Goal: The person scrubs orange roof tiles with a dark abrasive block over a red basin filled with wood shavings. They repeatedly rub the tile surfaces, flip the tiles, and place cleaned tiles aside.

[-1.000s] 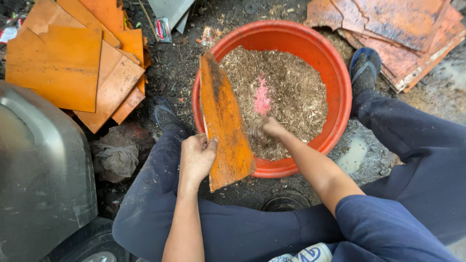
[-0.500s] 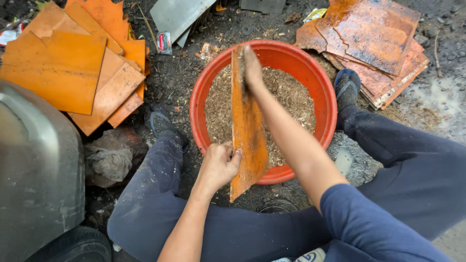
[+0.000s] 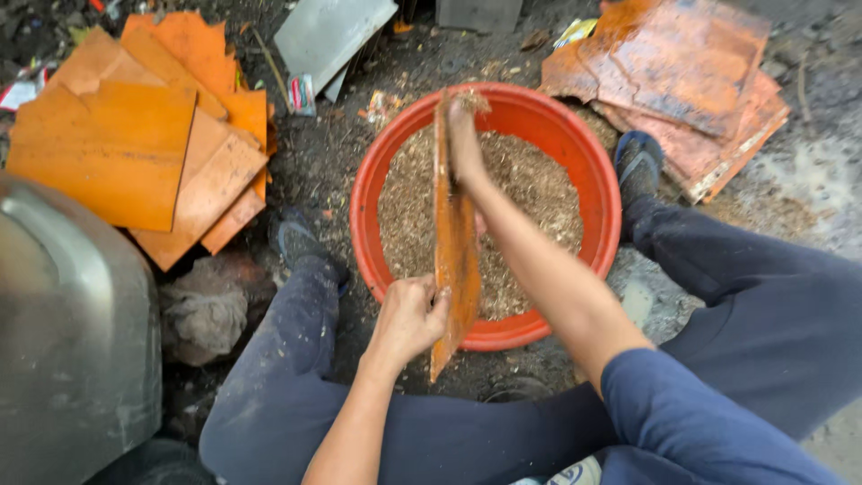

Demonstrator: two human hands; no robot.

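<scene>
Right hand (image 3: 464,135) slid to orange sheet's (image 3: 452,242) far end, w/ left hand (image 3: 409,314) gripping.

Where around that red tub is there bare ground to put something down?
Bare dark ground lies between the orange sheet stack and the red tub, and grey ground right of the rusty sheets. Crowded: the tub's near side, where both hands hold a board between the legs.

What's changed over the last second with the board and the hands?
The right hand slid from mid-board up to the far end of the board, which turned from face-up to edge-on. The pink thing it held no longer shows. The left hand keeps its grip on the near end, over the basin.
</scene>
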